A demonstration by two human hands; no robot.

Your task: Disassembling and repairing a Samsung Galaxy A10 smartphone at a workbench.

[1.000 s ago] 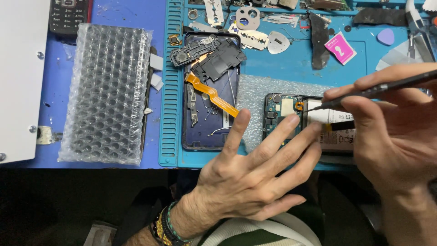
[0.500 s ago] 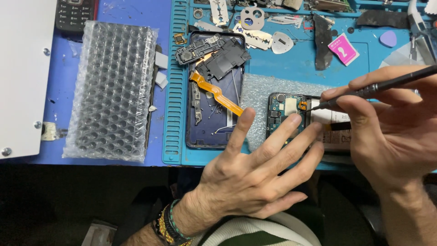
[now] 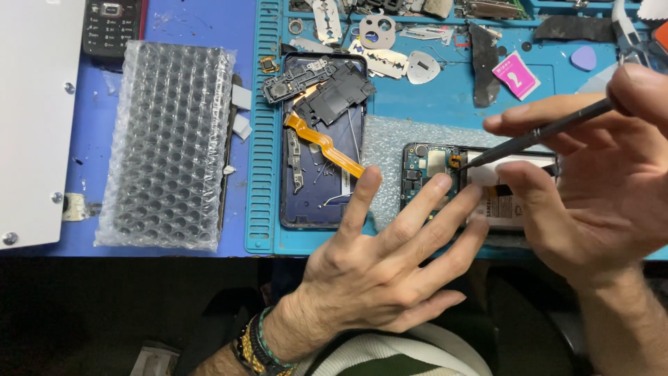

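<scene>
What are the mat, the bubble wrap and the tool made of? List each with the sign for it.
Mat: looks like soft silicone or rubber, matte blue, with moulded ridges along its left edge.
Bubble wrap: clear plastic film, glossy, with rows of air cells.
Tool in the right hand: thin dark rod, probably metal or hard plastic; the look leaves it open. Its tip meets the opened phone, steadied by the left hand.

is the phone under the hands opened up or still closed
Opened up: the phone lies with its circuit board and battery bare, and the right hand touches a tool to it.
</scene>
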